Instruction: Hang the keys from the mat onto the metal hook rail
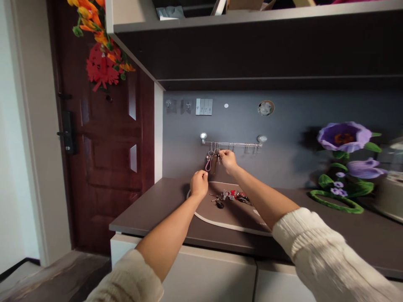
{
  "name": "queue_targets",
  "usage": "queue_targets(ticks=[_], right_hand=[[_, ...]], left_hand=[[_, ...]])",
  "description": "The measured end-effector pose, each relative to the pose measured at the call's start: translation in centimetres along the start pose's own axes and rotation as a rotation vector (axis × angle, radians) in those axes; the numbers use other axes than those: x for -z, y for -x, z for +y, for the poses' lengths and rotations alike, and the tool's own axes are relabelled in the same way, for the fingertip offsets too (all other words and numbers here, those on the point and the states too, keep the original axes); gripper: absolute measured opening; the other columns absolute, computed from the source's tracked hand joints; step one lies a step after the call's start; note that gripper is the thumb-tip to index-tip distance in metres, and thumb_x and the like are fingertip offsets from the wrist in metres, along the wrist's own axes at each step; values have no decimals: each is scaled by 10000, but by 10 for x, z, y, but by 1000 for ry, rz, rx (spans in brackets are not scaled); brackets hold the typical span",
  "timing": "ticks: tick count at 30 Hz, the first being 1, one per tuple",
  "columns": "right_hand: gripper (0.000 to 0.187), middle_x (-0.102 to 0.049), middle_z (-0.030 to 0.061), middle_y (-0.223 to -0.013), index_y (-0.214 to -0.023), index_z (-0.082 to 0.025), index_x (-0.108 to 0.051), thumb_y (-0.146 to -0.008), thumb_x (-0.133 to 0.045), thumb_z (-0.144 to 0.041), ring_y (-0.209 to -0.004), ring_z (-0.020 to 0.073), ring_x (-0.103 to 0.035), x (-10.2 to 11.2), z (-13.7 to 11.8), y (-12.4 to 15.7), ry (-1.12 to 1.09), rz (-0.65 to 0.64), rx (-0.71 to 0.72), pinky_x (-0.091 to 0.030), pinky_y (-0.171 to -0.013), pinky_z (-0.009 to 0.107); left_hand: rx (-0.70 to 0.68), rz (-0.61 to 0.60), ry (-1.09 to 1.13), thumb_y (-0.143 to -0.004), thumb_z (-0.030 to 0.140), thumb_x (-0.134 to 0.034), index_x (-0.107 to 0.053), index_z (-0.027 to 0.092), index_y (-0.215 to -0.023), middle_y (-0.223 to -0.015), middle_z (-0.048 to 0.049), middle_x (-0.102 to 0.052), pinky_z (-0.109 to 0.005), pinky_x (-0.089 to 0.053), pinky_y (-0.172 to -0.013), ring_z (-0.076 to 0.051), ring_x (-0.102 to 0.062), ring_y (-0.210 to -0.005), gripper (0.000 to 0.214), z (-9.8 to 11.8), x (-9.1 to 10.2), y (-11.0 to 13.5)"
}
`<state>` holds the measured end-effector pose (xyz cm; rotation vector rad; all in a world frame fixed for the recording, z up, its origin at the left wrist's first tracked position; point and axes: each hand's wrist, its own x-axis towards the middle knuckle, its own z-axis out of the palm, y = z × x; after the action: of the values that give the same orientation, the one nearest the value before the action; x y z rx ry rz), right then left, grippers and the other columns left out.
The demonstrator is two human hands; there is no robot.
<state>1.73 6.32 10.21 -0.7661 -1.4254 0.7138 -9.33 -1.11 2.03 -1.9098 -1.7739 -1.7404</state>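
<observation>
Two cream sleeves (321,243) frame your reach toward the hook rail (239,144). Your right hand (228,161) pinches a key bunch (218,158) under the rail's left half; your left hand (199,183) curls below its left end, whether gripping anything you cannot tell. Beneath the rail, the pale-rimmed mat (204,209) stops short of the front edge of the counter (145,209); open wall (289,163) runs right of the rail toward two large purple blooms (346,136). One pink loop (208,164) hangs from the rail; the key pile (232,195) below is too tangled to count.

Before you, a grey back panel (296,109) between overhead cabinet (267,50) and brown countertop (151,205), pale cupboards (220,272) below; at left, a dark red door (107,167) and pale wall (12,167)
</observation>
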Motion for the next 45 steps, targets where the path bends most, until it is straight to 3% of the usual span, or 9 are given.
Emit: queue_targets(ticks=[6,13,20,34,40,45], right_hand=[[128,-494,-29,-524,-638,-172,-476,-766,-475,-178,-430,69,-467,-18,4,-14,-162,107,-209,-473,-492,232],[89,-567,-3,-591,-687,-166,-473,-773,-496,-175,-469,83,-535,-26,15,-27,-275,134,-278,-517,-509,255],[117,-558,-11,-583,-674,-158,-485,-785,-458,-132,-479,74,-539,-26,16,-22,-284,179,-337,-526,-531,244],[87,-479,-44,-486,-644,-162,-514,-715,-528,-210,-446,66,-452,-14,28,-17,-36,153,-233,-465,-503,226],[80,-541,-19,-603,-661,-176,-535,-676,-498,-245,-593,99,-488,-1,30,-11,186,143,-69,-445,-637,235],[106,-601,22,-797,-748,-172,-551,-690,-483,-230,-741,126,-519,12,18,8,244,114,8,-406,-772,271]], left_hand=[[-6,5,-26,-833,220,-379,-607,168,-802,-848,-83,-618,-288,-367,-741,-180,-532,-817,236,2,0,0],[3,7,-11,-828,211,-380,-614,177,-797,-841,-81,-607,-288,-365,-743,-181,-526,-813,238,3,1,0],[12,7,-10,-831,214,-379,-607,174,-805,-858,-85,-613,-288,-364,-745,-183,-526,-824,233,2,2,-1],[28,-18,12,-817,211,-419,-611,179,-787,-824,-71,-604,-283,-372,-744,-176,-528,-805,196,4,4,0],[7,-47,79,-791,186,-456,-620,169,-788,-840,-66,-614,-277,-389,-755,-163,-538,-808,165,0,1,-2],[-60,-95,150,-761,180,-499,-630,170,-786,-824,-48,-620,-267,-402,-743,-144,-545,-761,134,-6,-3,-2]])
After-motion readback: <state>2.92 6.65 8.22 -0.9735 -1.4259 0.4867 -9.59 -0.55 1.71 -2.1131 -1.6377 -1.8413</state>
